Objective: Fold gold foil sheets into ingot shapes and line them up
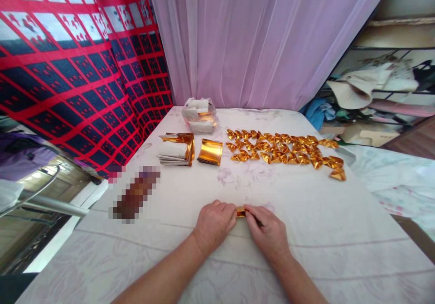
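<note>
Between my two hands, low over the table's near middle, is a small piece of gold foil paper [240, 212], partly folded. My left hand [216, 221] is closed, pinching its left end. At the other end my right hand [267, 231] is closed on it too, thumb and fingers pressed together. Both hands cover much of the paper. Farther back lie a stack of gold foil sheets [211, 151] and a thicker stack of foil-backed paper [175, 152], pale side up. Rows of folded gold foil pieces [282, 147] spread to the right of them.
A clear plastic bag [200, 116] of more paper stands at the back of the cloth-covered table [306, 213]. A pixelated object [136, 195] lies at the left edge. Purple curtains [244, 41] hang behind; shelves [384, 77] with clothes and hats stand at right.
</note>
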`<state>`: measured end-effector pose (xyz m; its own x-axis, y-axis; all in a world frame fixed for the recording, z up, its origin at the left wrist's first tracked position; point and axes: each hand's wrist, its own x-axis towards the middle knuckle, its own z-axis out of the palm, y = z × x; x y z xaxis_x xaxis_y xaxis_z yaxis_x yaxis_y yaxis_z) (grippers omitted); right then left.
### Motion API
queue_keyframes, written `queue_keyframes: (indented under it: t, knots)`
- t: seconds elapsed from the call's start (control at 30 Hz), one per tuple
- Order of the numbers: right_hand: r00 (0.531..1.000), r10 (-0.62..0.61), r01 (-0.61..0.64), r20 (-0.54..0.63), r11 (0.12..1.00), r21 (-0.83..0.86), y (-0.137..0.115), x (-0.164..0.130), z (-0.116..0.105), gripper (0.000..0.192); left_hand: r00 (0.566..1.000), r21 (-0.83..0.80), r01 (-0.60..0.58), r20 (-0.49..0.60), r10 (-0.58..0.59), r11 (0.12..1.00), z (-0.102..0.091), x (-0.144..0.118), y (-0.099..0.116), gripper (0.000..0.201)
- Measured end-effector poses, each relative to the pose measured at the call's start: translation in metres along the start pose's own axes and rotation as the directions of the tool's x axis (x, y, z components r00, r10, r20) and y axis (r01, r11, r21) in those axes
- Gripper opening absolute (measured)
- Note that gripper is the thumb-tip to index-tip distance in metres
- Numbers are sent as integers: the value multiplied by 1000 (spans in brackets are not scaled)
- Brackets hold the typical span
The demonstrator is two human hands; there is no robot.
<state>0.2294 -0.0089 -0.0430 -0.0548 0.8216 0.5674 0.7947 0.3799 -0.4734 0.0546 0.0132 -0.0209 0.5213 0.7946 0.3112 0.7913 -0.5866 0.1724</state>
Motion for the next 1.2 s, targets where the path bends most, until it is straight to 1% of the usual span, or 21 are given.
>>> queue_keyframes:
  t: [0.2, 0.37, 0.53, 0.67, 0.8, 0.93, 1.07, 1.2]
  knots:
    - [996, -74, 76, -39, 996, 46, -1, 2, -2, 22, 997, -48, 78, 34, -76, 996, -6, 2, -2, 12]
    - [991, -130, 131, -14, 991, 20, 1, -1, -2, 21, 995, -33, 85, 59, -83, 996, -5, -1, -4, 14]
    - [990, -140, 139, -5, 986, -95, 2, -4, -3, 22, 996, -20, 81, 47, -80, 997, -1, -3, -5, 11]
    - [988, -151, 153, 28, 976, -152, 3, -6, -5, 26, 995, -22, 82, 51, -81, 996, -2, -2, -5, 13]
    - [985, -168, 172, 40, 969, -176, 5, -7, -5, 30, 993, -30, 101, 64, -99, 994, -1, -2, -5, 19]
    - [986, -159, 166, 56, 971, -169, 6, -7, -4, 32, 992, -16, 104, 70, -102, 994, 1, -2, -6, 21]
    - [990, -132, 139, 53, 972, -191, 4, -6, -5, 32, 991, -1, 104, 86, -103, 995, -2, -1, -6, 20]
    - [991, -106, 121, 75, 967, -224, 0, -4, -5, 34, 989, -19, 112, 96, -110, 993, -6, 1, -5, 16]
